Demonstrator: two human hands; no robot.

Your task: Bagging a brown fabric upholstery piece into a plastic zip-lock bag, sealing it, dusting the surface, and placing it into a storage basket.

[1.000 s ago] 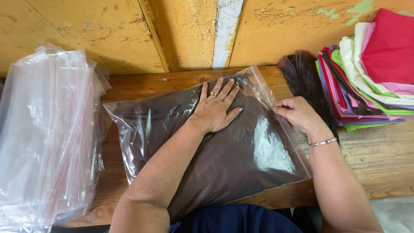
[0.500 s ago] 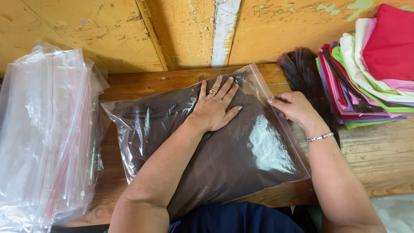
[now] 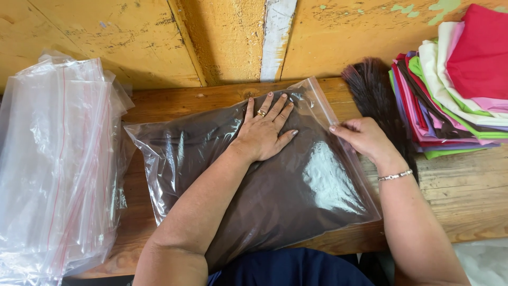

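**benchwatcher:** Watching the head cam feed here. Left hand (image 3: 264,132) is spread flat, palm down, fingers apart, pressing on the clear zip-top plastic bag with dark brown folded cloth inside (image 3: 254,185). I'd guess that's to squeeze the air out and pin it to the worn wooden bench (image 3: 465,196). Right hand (image 3: 362,136) is at the bag's right edge, fingers curled, pinching the seal strip between thumb and fingertips. The bag lies flat in the middle of the bench, its near edge right by the person's lap.

**tarp_guy:** What's around it? And did anything change from the earlier shots?

**benchwatcher:** Left side has a thick stack of empty clear plastic bags with red seal lines (image 3: 58,164), handy for grabbing. Far right there's a pile of folded cloths in red, pink, white and green (image 3: 455,90), with a dark brush-like tuft (image 3: 373,90) between it and the bag, touching the right hand's side. Peeling yellow painted wall (image 3: 132,37) on the far side. Versus half a second ago: left hand hasn't budged, right hand slid slightly toward the far end of the seal. Bag is in the same spot.
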